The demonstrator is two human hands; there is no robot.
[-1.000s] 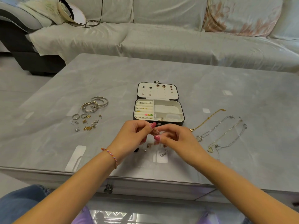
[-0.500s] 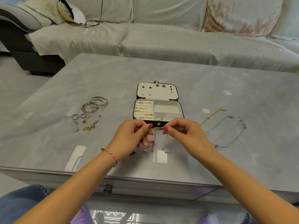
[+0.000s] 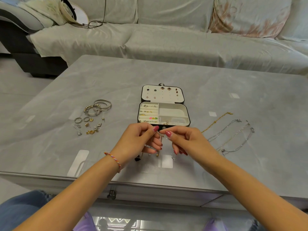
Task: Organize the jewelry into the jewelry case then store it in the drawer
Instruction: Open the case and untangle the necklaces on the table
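While both hands work just before open jewelry case (image 3: 164, 112) on bench (image 3: 216, 90), left hand (image 3: 140, 139) and right hand (image 3: 185, 140) each pinch one thin gold chain (image 3: 160, 139), ends dangling. Three bangles (image 3: 100, 106) plus small rings and earrings lie left; four necklaces (image 3: 233, 130) lie right. One drawer knob (image 3: 111, 194) below.

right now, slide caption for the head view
Both hands pinch a thin chain before the open jewelry case.
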